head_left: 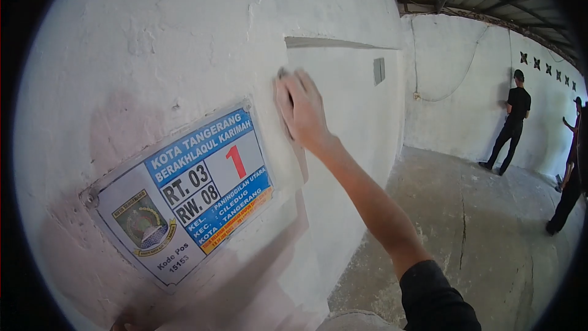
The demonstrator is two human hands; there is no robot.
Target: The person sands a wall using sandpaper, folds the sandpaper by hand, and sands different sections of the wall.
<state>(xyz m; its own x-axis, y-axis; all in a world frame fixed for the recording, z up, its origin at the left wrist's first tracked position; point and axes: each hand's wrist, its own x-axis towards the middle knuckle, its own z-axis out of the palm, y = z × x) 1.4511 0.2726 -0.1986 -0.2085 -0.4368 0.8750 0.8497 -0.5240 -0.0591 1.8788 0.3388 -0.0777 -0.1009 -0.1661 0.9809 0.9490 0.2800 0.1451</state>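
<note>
My right hand [301,110] is pressed to the white wall [202,43], just left of a recessed part of it. Its fingers are curled and closed. A small dark thing [282,73] shows at the fingertips, too blurred to name. Left of and below this hand, a printed address sign [236,162] is fixed to the wall with screws at its corners. At the bottom left edge, in shadow, a small part of what looks like my left hand [124,320] shows; its fingers cannot be made out.
Farther right, a person in black [519,107] stands facing the far wall [453,67]. Another person [572,165] is partly cut off at the right edge. The concrete floor [441,190] has cracks. A grey wall panel [379,72] sits in the recess.
</note>
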